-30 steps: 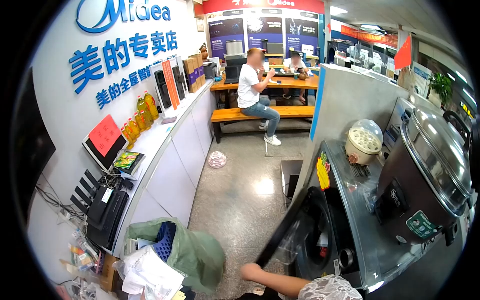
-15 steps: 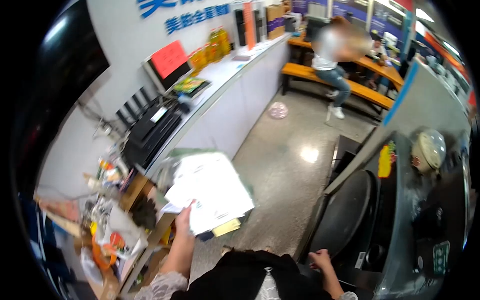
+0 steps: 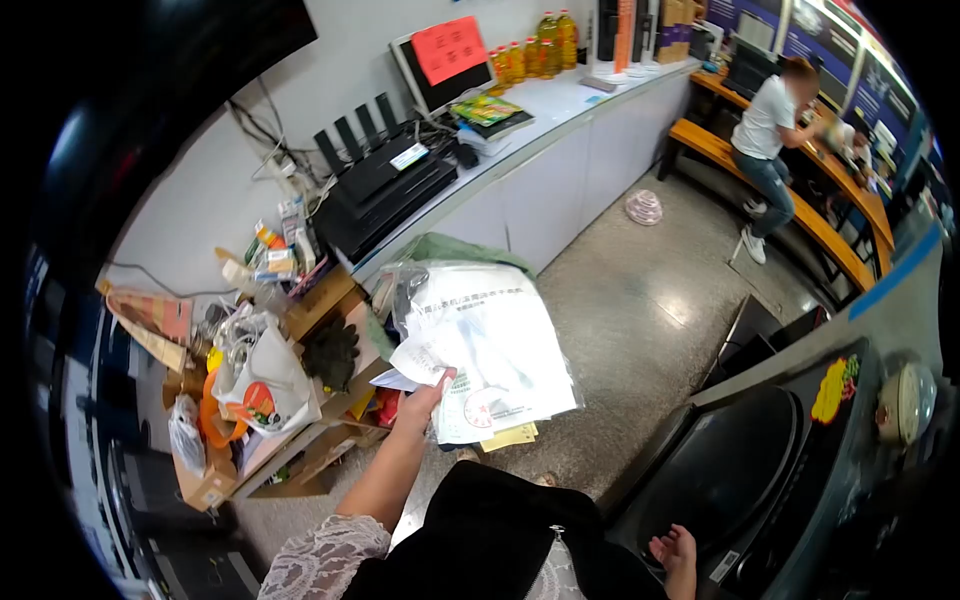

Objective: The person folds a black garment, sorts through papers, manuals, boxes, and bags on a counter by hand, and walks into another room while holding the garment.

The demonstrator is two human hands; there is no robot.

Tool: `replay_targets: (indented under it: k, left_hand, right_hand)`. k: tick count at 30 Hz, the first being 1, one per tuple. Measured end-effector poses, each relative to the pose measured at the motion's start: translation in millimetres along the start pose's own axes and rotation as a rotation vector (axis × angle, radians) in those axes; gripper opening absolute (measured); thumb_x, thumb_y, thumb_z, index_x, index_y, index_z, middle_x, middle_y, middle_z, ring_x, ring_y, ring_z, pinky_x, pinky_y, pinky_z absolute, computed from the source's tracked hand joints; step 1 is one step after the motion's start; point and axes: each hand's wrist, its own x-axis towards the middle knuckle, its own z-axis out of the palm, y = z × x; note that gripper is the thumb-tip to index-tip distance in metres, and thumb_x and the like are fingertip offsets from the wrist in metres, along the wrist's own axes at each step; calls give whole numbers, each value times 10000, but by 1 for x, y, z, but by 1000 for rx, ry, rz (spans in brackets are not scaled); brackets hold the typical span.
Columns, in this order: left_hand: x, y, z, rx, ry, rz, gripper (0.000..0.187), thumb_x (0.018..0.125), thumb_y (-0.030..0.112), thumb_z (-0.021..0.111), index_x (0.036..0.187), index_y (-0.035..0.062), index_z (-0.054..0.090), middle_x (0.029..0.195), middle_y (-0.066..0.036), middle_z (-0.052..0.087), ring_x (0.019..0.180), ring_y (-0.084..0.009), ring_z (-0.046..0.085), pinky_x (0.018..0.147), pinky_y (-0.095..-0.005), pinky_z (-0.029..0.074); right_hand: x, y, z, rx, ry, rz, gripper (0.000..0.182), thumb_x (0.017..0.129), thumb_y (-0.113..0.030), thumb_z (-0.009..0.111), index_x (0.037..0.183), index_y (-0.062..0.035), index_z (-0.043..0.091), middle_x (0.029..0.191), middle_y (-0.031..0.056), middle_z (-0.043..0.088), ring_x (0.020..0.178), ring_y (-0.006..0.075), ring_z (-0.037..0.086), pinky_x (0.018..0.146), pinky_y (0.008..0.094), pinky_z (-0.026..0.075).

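My left hand [image 3: 425, 400] grips a stack of papers [image 3: 495, 345] by its near left edge, thumb on top. The top sheet lies in a clear plastic sleeve and carries printed text and a red round stamp. A yellow slip [image 3: 512, 437] pokes out underneath. Behind the stack shows a green cloth-like item [image 3: 470, 250], mostly covered. My right hand [image 3: 675, 548] hangs at my right side with loosely bent fingers apart, holding nothing. Nearest to it is a black machine with an oval dark top [image 3: 725, 460].
A cluttered low shelf [image 3: 280, 450] with a white plastic bag [image 3: 262, 375] stands at left. Beyond it runs a white counter [image 3: 560, 190] bearing a router [image 3: 385, 190] and a monitor [image 3: 445, 65]. A person [image 3: 770, 130] sits on an orange bench [image 3: 820, 240].
The view has swung rightward and down toward the shelf. My left hand still holds the papers. My right hand's fingers, earlier more curled, have loosened.
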Motion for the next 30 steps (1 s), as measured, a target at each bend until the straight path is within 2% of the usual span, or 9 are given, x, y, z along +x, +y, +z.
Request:
replay_targets:
  k: [2,5,7,9,13,18,21,26,30]
  left_hand:
    - [-3,9,-13,67,28,1,474,773,212,706,1147,-13,522,1065,-61,582,886,-143,569,749,-270,458]
    - [1,25,-34,182,28,0,473,758,212,717,1130,-16,535,1039,-55,593,896,-144,564,762,-275,451]
    - [10,36,-49,250,12,10,462,754,213,719,1114,-19,547,1009,-52,604,904,-145,561,772,-279,445]
    - [17,48,-55,218,-92,78,407,772,199,699,1086,-19,559,982,-41,599,889,-131,549,765,-275,440]
    - [52,54,-88,240,-295,181,367,787,174,676,1081,-14,562,949,-33,602,859,-120,545,750,-267,441]
    - [95,61,-127,413,-437,161,352,786,159,672,1077,-13,577,952,-54,620,867,-129,566,756,-266,450]
    - [114,72,-153,605,-538,135,353,812,190,646,1105,7,576,994,-73,625,907,-156,575,803,-286,449]
    - [121,103,-156,562,-483,210,418,796,247,653,1128,7,566,1053,-118,615,958,-197,577,853,-324,436]
    - [131,103,-175,497,-435,249,400,791,205,649,1127,2,570,1074,-113,610,971,-184,569,864,-322,430]
  right_hand:
    - [15,-3,1,12,104,21,567,779,-228,610,1252,-28,368,1284,166,358,1016,321,499,716,469,513]
    - [48,-17,15,139,101,-193,193,800,-242,568,832,-58,521,832,95,530,813,277,568,703,411,520]
    - [30,-33,72,-70,117,-502,249,809,-259,566,970,-69,559,884,76,575,797,254,572,719,343,504]
    - [-26,-48,153,-164,-308,-432,320,822,-271,573,1072,-73,560,997,63,593,822,230,573,749,309,486]
    - [-176,-13,333,-537,-921,-667,385,909,-237,501,1223,-14,484,1181,118,541,1034,222,540,855,342,452]
    - [-251,22,455,-597,-1367,-714,504,882,-305,549,1245,30,449,1198,115,526,1054,181,517,905,307,409]
    - [-264,36,498,-617,-1257,-709,619,847,-356,592,1256,69,406,1188,107,533,1036,173,536,895,296,422]
    - [-288,52,555,-596,-1217,-899,484,813,-7,614,1268,-13,449,1107,47,586,964,101,543,829,244,438]
    - [-294,55,583,-577,-1301,-992,478,813,32,592,1268,-1,449,1126,69,593,976,107,560,830,239,440]
